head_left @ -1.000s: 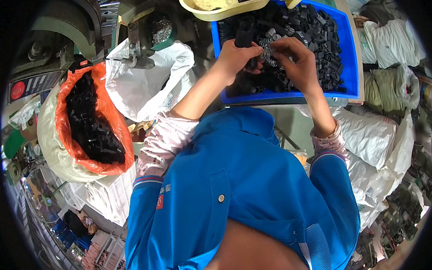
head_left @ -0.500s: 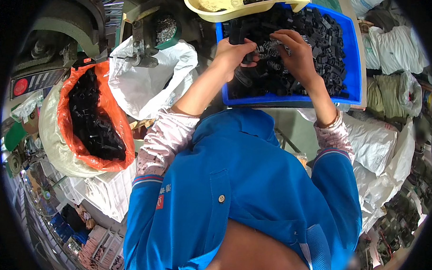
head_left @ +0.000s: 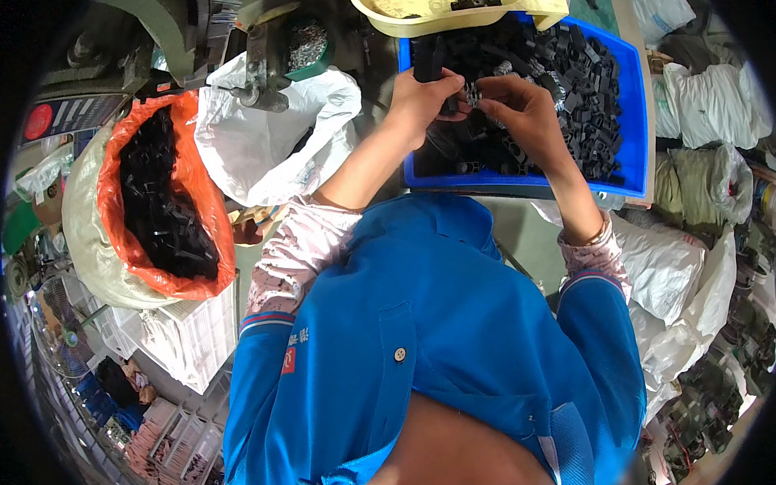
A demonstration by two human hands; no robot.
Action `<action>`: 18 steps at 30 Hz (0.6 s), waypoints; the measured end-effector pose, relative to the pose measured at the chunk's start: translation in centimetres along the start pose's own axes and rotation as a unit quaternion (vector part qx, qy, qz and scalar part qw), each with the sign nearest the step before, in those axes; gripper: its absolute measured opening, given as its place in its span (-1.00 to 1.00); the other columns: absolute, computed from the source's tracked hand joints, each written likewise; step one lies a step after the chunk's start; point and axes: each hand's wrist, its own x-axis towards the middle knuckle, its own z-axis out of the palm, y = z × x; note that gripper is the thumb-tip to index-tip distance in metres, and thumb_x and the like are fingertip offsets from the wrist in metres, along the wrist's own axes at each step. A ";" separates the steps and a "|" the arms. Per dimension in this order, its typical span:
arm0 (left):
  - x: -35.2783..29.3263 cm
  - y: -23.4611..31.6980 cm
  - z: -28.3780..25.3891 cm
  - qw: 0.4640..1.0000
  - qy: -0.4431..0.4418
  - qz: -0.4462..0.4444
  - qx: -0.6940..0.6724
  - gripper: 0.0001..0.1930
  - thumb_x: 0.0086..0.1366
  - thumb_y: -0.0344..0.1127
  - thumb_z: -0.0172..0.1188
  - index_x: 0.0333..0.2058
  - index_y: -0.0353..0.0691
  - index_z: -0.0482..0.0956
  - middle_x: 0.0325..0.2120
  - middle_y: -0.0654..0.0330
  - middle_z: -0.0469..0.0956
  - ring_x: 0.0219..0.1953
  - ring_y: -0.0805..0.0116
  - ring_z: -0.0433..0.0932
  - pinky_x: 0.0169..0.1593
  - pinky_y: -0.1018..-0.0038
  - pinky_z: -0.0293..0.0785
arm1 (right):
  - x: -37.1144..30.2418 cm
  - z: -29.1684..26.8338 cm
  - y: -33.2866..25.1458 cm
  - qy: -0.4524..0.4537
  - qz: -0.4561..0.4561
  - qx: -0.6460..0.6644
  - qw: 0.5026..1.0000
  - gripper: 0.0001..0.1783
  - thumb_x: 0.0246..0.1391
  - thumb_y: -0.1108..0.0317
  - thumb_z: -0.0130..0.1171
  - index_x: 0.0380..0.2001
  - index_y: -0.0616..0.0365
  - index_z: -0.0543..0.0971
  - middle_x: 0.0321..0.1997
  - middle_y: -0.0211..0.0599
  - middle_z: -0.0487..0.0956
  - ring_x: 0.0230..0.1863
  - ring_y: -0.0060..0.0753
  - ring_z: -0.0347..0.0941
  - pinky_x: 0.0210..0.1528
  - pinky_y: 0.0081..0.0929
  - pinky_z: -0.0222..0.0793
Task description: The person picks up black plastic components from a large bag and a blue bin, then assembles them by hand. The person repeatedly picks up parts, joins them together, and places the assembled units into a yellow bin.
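Note:
My left hand [head_left: 420, 100] is closed around a black plastic part [head_left: 428, 59], which stands up above the fingers over the left side of a blue bin [head_left: 638, 123]. My right hand [head_left: 529, 117] pinches a small metal coil spring [head_left: 473, 94] between thumb and fingers. The spring is close to my left fingertips; whether it touches the black part I cannot tell. Under both hands, the bin holds many loose black plastic parts [head_left: 591, 96], with some shiny springs lying among them.
A yellow scoop-shaped tray [head_left: 387, 22] sits across the bin's far edge with a few black pieces in it. To the left are an open white sack [head_left: 237, 164], an orange-lined sack [head_left: 225, 271] of black parts, a green cup [head_left: 313, 69] of small metal pieces and dark machinery. White sacks [head_left: 661, 261] stand at the right.
My right hand has moved left from above the springs toward my left hand and now pinches a spring. My left hand keeps its hold on the black part. The view has shifted slightly.

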 end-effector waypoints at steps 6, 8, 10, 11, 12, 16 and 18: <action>0.4 -0.3 -1.1 0.998 0.020 -0.019 -0.064 -0.88 0.20 -0.40 0.27 -0.35 -0.30 0.53 -0.43 0.07 0.61 -0.45 0.24 0.64 -0.39 0.37 0.64 | 2.0 -1.6 0.0 0.055 -0.105 -0.214 0.970 -0.75 0.01 0.47 0.29 -0.18 0.18 0.63 -0.25 -0.21 0.63 -0.27 -0.32 0.60 -0.20 -0.45 0.50; 0.0 0.0 -1.1 0.997 0.013 -0.021 -0.068 -0.87 0.20 -0.39 0.27 -0.34 -0.30 0.54 -0.44 0.07 0.61 -0.44 0.25 0.64 -0.38 0.39 0.64 | 3.6 -2.1 1.2 0.056 -0.154 -0.285 0.944 -0.77 0.01 0.44 0.29 -0.20 0.14 0.64 -0.26 -0.17 0.61 -0.25 -0.13 0.57 -0.20 -0.38 0.49; -0.4 0.2 -1.3 0.997 0.011 -0.016 -0.072 -0.87 0.21 -0.39 0.28 -0.32 -0.29 0.55 -0.43 0.08 0.61 -0.43 0.25 0.64 -0.38 0.39 0.63 | 4.1 -2.1 1.8 0.068 -0.205 -0.372 0.902 -0.77 0.02 0.43 0.27 -0.19 0.13 0.64 -0.26 -0.16 0.61 -0.24 -0.08 0.55 -0.21 -0.34 0.48; -0.7 0.2 -1.5 0.997 0.011 -0.011 -0.074 -0.88 0.22 -0.39 0.27 -0.31 -0.27 0.55 -0.42 0.08 0.61 -0.41 0.26 0.64 -0.38 0.39 0.63 | 4.4 -1.9 1.7 0.073 -0.232 -0.414 0.877 -0.77 0.03 0.42 0.27 -0.19 0.12 0.65 -0.26 -0.15 0.60 -0.24 -0.05 0.54 -0.21 -0.32 0.47; -0.9 0.3 -1.7 0.997 0.012 -0.006 -0.076 -0.88 0.22 -0.39 0.27 -0.30 -0.26 0.55 -0.41 0.09 0.62 -0.40 0.26 0.65 -0.38 0.39 0.63 | 4.2 -1.7 1.4 0.066 -0.216 -0.377 0.898 -0.76 0.04 0.42 0.27 -0.17 0.14 0.64 -0.27 -0.15 0.61 -0.25 -0.11 0.55 -0.21 -0.35 0.47; -2.2 0.3 -2.9 0.995 0.022 0.036 -0.093 -0.88 0.23 -0.41 0.26 -0.29 -0.29 0.55 -0.40 0.09 0.62 -0.42 0.29 0.64 -0.38 0.41 0.63 | 1.4 2.3 -2.8 -0.016 -0.083 -0.151 0.985 -0.74 0.10 0.39 0.25 -0.14 0.25 0.61 -0.27 -0.16 0.66 -0.28 -0.35 0.59 -0.22 -0.48 0.48; -3.3 0.4 -3.3 0.993 0.024 0.064 -0.099 -0.86 0.23 -0.39 0.28 -0.28 -0.28 0.55 -0.39 0.10 0.62 -0.41 0.29 0.64 -0.38 0.40 0.63 | 1.3 4.1 -3.1 -0.039 -0.025 -0.048 0.998 -0.71 0.15 0.36 0.25 -0.14 0.35 0.59 -0.28 -0.20 0.69 -0.27 -0.55 0.58 -0.23 -0.60 0.47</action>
